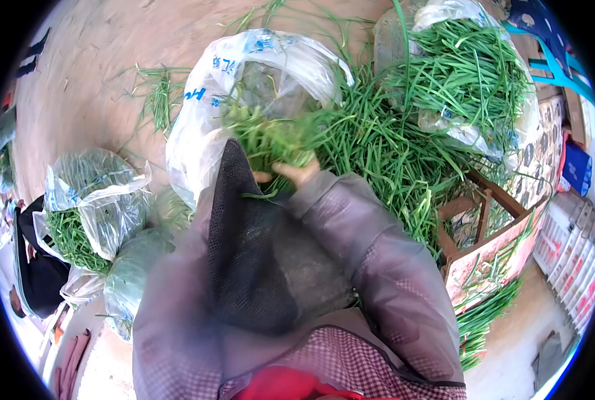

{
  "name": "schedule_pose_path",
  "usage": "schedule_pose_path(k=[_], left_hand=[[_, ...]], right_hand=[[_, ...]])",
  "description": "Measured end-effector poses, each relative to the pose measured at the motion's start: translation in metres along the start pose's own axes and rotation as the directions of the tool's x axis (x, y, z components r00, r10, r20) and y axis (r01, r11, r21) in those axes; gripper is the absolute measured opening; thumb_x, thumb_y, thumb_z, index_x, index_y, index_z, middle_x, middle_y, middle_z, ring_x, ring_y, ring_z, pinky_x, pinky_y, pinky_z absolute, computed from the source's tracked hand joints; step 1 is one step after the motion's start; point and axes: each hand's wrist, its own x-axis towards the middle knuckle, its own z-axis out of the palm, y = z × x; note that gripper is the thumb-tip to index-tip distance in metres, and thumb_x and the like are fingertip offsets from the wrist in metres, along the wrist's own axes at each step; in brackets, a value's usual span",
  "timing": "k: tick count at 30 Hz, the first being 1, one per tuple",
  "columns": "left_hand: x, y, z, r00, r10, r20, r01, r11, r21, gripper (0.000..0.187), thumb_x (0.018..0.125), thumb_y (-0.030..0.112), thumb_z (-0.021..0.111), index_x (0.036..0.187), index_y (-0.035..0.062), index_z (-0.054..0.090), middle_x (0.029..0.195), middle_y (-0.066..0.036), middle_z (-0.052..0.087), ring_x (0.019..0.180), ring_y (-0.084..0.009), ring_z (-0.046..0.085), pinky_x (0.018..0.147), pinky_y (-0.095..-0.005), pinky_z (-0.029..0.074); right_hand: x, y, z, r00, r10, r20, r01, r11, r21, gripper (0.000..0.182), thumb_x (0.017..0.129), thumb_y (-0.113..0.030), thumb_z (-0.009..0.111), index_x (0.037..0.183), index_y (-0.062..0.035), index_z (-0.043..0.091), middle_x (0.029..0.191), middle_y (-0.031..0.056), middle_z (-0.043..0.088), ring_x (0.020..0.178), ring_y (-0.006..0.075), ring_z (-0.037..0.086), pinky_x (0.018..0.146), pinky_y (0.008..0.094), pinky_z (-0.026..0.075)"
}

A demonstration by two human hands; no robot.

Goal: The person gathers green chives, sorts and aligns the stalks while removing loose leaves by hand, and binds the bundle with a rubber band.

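Observation:
My right hand (300, 173) is closed around a loose bunch of chives (274, 139), blurred by motion. Of my left hand (263, 177), only a bit of finger shows against the underside of the same bunch; a dark mesh cloth (244, 253) over my lap hides the rest. Just beyond the bunch, a white plastic bag (207, 100) with blue print lies with its mouth open. To the right of my hands spreads a big heap of loose chives (391, 153).
Another bag packed with chives (471, 67) stands at the upper right. A wooden frame (487, 220) is right of the heap. Tied bags (104, 193) of greens sit at the left. Stray chives (159, 100) lie on the brown floor (111, 40).

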Motion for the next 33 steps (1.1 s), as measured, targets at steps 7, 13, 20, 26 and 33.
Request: schedule_pose_path(k=[7,13,20,26,33], left_hand=[[-0.037,-0.040,0.024,0.986,-0.145,-0.079,0.108,0.928,-0.356,0.064,0.075,0.025,0.070,0.129,0.0025,0.044,0.125,-0.014,0.050,0.113,-0.0242,0.049,0.101,-0.0369,0.035],[-0.069,-0.062,0.034,0.955,-0.248,-0.163,0.072,0.726,-0.684,0.059,0.075,0.018,0.069,0.126,0.0019,0.046,0.121,-0.013,0.053,0.111,-0.0227,0.050,0.097,-0.0350,0.037],[-0.109,-0.009,-0.021,0.953,-0.005,-0.304,-0.224,0.664,-0.714,0.053,0.075,0.009,0.069,0.123,0.0013,0.049,0.116,-0.011,0.056,0.108,-0.0210,0.052,0.093,-0.0327,0.041],[-0.133,0.080,-0.056,0.751,0.328,-0.573,-0.660,0.354,-0.663,0.029,0.073,0.000,0.069,0.102,0.0024,0.063,0.093,-0.004,0.065,0.089,-0.0159,0.059,0.082,-0.0293,0.046],[-0.231,0.201,-0.041,0.752,0.476,-0.456,-0.322,-0.339,-0.884,0.038,0.079,0.009,0.055,0.115,-0.0021,0.054,0.107,-0.015,0.061,0.096,-0.0282,0.059,0.088,-0.0404,0.047]], right_hand=[[-0.016,-0.020,0.071,0.992,0.061,0.112,0.052,0.608,-0.792,0.093,0.055,-0.044,0.077,0.128,0.0005,0.039,0.119,0.0231,0.050,0.113,0.0352,0.047,0.098,0.0450,0.039],[-0.009,-0.001,0.106,0.942,0.005,0.335,0.208,0.775,-0.597,0.098,0.059,-0.037,0.080,0.134,-0.0013,0.030,0.127,0.0189,0.046,0.119,0.0299,0.045,0.104,0.0393,0.033],[-0.012,-0.111,0.153,0.918,-0.142,0.369,-0.208,0.621,0.756,0.052,0.076,-0.011,0.069,0.124,-0.0087,0.048,0.126,0.0100,0.051,0.115,0.0250,0.049,0.099,0.0429,0.041],[-0.090,-0.261,0.198,0.797,-0.506,0.330,0.545,0.838,-0.031,0.054,0.067,0.009,0.071,0.116,0.0003,0.051,0.108,0.0098,0.062,0.097,0.0188,0.060,0.087,0.0334,0.048],[-0.218,-0.361,0.238,0.812,-0.541,0.218,0.576,0.803,-0.155,0.039,0.067,0.005,0.069,0.105,0.0037,0.058,0.092,0.0106,0.065,0.080,0.0212,0.063,0.076,0.0326,0.052]])
